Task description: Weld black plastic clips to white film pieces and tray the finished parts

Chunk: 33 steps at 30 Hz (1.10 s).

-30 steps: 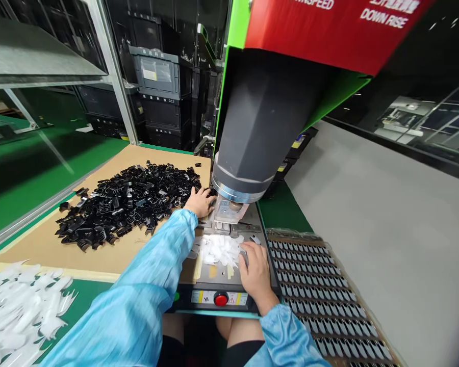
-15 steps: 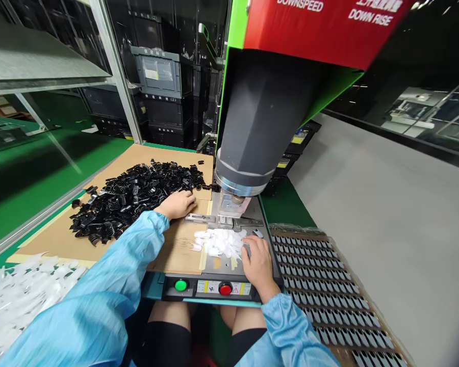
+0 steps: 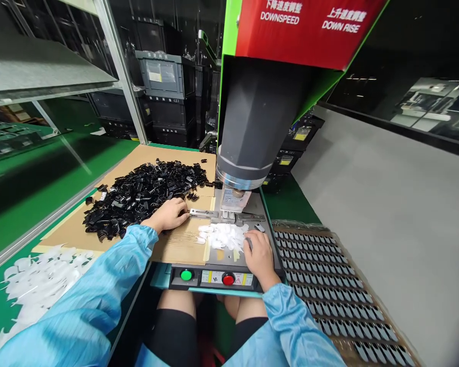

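My left hand (image 3: 170, 214) is closed, fingers bent together, at the right edge of a pile of small black clip-like parts (image 3: 137, 196). Its fingertips are beside the end of a metal bar (image 3: 203, 213) of the fixture; what they hold, if anything, is hidden. My right hand (image 3: 260, 255) rests on the machine's base, right of a heap of small white pieces (image 3: 225, 236). A small grey piece (image 3: 249, 241) shows between its thumb and fingers. Another grey piece (image 3: 259, 227) lies just beyond. Over the fixture stands the press head (image 3: 233, 199).
A green button (image 3: 186, 275) and a red button (image 3: 228, 279) sit on the front panel. At right lies a tray with rows of grey pieces (image 3: 329, 285). White scraps (image 3: 42, 280) lie at left. Stacked crates (image 3: 164, 76) stand behind.
My left hand has moved a little left and toward me, away from the fixture. My right hand stays beside the white heap. The whole view has shifted slightly.
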Motion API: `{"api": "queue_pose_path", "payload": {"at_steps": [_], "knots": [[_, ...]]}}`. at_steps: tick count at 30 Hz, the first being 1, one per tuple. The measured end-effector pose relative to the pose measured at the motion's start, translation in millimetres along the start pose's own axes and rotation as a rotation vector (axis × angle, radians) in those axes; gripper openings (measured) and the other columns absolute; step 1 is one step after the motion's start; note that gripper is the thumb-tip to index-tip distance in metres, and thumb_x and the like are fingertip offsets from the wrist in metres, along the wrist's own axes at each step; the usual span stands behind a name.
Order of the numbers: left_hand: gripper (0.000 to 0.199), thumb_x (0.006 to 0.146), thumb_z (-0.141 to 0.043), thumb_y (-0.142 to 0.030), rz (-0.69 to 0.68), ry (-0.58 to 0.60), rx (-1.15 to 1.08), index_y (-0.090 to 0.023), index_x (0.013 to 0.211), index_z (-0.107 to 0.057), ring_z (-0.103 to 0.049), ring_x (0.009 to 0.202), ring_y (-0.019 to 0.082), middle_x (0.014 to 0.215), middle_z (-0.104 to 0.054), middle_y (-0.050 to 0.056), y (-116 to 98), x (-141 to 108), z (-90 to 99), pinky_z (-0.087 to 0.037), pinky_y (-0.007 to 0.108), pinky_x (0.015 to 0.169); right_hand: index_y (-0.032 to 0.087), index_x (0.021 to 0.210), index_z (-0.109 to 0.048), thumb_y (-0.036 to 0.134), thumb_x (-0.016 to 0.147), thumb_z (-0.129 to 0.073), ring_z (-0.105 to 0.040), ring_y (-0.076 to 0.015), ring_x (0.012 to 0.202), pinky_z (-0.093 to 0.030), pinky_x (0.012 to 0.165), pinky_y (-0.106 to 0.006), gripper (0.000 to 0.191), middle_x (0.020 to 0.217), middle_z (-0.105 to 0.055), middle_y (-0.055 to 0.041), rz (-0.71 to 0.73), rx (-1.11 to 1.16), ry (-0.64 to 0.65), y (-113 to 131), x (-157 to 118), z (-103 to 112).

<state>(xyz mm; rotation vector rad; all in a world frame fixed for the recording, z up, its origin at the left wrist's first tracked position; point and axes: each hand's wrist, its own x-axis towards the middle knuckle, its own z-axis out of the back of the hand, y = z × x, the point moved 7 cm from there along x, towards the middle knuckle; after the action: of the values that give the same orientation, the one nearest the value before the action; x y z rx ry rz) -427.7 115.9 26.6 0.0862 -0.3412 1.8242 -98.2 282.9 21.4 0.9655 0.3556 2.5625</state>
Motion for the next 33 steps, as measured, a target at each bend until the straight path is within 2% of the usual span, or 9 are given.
{"api": "queue_pose_path", "payload": {"at_steps": [6,11,16,19,21,23,25,29,33], "knots": [[0.018,0.100,-0.059,-0.037,-0.029,-0.059,-0.057,-0.024,0.107,-0.067,-0.062,0.114,0.031,0.118,-0.066,0.011,-38,-28,2.7,-0.049,0.049,0.100,0.021,0.111,-0.068,0.022,0.102,-0.053,-0.058,-0.0293,0.110,-0.051,0.099,-0.046,0.017,0.118,-0.068,-0.0109,0.015,0.009,-0.010,-1,-1,-1],[0.027,0.099,-0.063,-0.039,-0.060,-0.126,-0.115,-0.024,0.121,-0.067,-0.059,0.128,0.032,0.133,-0.065,0.012,-61,-42,7.7,-0.047,0.050,0.112,0.022,0.111,-0.068,0.022,0.102,-0.054,-0.059,-0.0291,0.110,-0.050,0.099,-0.045,0.017,0.118,-0.068,-0.0102,0.026,0.007,-0.028,-2,-1,-2],[0.059,0.094,-0.072,-0.057,0.048,-0.279,-0.089,-0.026,0.143,-0.059,-0.040,0.154,0.038,0.154,-0.057,0.012,-52,-77,24.6,-0.034,0.057,0.127,0.022,0.112,-0.069,0.021,0.100,-0.055,-0.059,-0.0287,0.111,-0.050,0.101,-0.045,0.019,0.117,-0.069,-0.0097,0.043,0.026,-0.046,0,-1,3],[0.065,0.093,-0.073,-0.061,0.133,-0.363,-0.076,-0.027,0.146,-0.057,-0.044,0.150,0.037,0.155,-0.057,0.012,-41,-115,33.0,-0.038,0.055,0.123,0.023,0.115,-0.070,0.021,0.100,-0.054,-0.059,-0.0295,0.113,-0.049,0.102,-0.046,0.022,0.119,-0.069,-0.0101,0.045,0.030,-0.047,9,3,6],[0.063,0.092,-0.074,-0.060,0.195,-0.393,-0.058,-0.027,0.144,-0.058,-0.052,0.142,0.036,0.150,-0.060,0.012,-35,-139,33.4,-0.043,0.053,0.118,0.022,0.117,-0.070,0.023,0.101,-0.054,-0.059,-0.0304,0.114,-0.048,0.102,-0.047,0.023,0.120,-0.070,-0.0108,0.060,0.040,-0.031,26,11,3],[0.060,0.092,-0.074,-0.059,0.252,-0.402,-0.044,-0.027,0.141,-0.060,-0.057,0.134,0.036,0.145,-0.063,0.012,-33,-156,30.3,-0.045,0.052,0.112,0.022,0.120,-0.070,0.025,0.102,-0.055,-0.059,-0.0310,0.115,-0.048,0.103,-0.047,0.023,0.121,-0.070,-0.0112,0.087,0.070,0.021,52,24,-8],[0.057,0.093,-0.074,-0.058,0.278,-0.386,-0.044,-0.027,0.139,-0.060,-0.059,0.128,0.035,0.140,-0.065,0.012,-36,-161,24.9,-0.046,0.051,0.108,0.021,0.125,-0.068,0.025,0.101,-0.059,-0.058,-0.0312,0.115,-0.048,0.103,-0.047,0.027,0.122,-0.071,-0.0112,0.116,0.111,0.106,84,39,-27],[0.048,0.098,-0.069,-0.056,0.261,-0.364,-0.043,-0.026,0.136,-0.063,-0.060,0.124,0.033,0.134,-0.067,0.012,-53,-145,16.9,-0.046,0.049,0.103,0.020,0.140,-0.063,0.023,0.097,-0.067,-0.057,-0.0317,0.120,-0.048,0.106,-0.047,0.043,0.130,-0.070,-0.0122,0.120,0.124,0.267,136,67,-75],[0.039,0.102,-0.065,-0.053,0.252,-0.392,0.020,-0.026,0.130,-0.068,-0.059,0.119,0.034,0.127,-0.071,0.012,-64,-122,13.6,-0.044,0.050,0.099,0.020,0.143,-0.061,0.020,0.096,-0.069,-0.057,-0.0311,0.118,-0.050,0.105,-0.047,0.047,0.129,-0.069,-0.0134,0.109,0.068,0.349,153,78,-112]]}}
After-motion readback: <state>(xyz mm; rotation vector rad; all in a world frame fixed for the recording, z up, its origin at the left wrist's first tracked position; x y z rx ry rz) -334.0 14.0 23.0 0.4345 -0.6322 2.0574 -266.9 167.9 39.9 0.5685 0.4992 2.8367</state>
